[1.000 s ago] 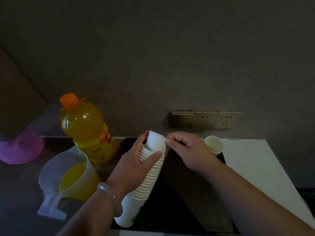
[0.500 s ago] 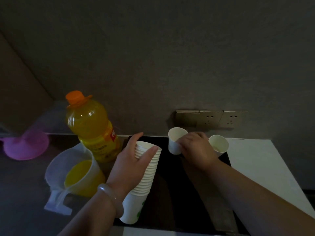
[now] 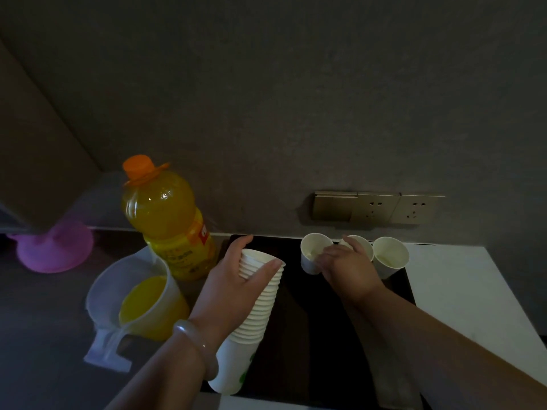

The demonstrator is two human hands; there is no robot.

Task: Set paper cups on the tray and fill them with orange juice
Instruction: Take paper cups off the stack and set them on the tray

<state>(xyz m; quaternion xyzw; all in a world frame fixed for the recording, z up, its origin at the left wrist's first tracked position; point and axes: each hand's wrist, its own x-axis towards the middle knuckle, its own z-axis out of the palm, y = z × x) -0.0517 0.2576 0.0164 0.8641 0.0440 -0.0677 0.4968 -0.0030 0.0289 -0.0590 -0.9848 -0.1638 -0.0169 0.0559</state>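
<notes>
Left hand: the left hand (image 3: 233, 288) grasps a tall stack of white paper cups (image 3: 260, 309) near its top. The fingers (image 3: 241, 242) wrap the far side and the thumb lies across the near rim.
Stack: it leans, mouth up. Its base rests on the black rectangular tray (image 3: 313, 344), below the left wrist with its pale bangle (image 3: 195, 347).
Right hand: the right hand (image 3: 347, 269) is curled, and its fingers (image 3: 344, 243) are clenched on the near rim of the middle white paper cup (image 3: 362, 247).
Cups: the left white paper cup (image 3: 312, 254) touches the thumb side of the right fingers. I cannot tell whether it is gripped too. The right white paper cup (image 3: 390, 255) stands just beyond the far side of those fingers. All three are at the tray's back edge.
Juice: an orange-capped plastic bottle of orange juice (image 3: 167, 226) stands just outside the left fingers. A clear plastic jug (image 3: 139, 300), part full of juice, sits beside the left wrist.
Bench: the dark bench (image 3: 44, 321) also carries a purple plastic object (image 3: 56, 250), well apart from both hands.
</notes>
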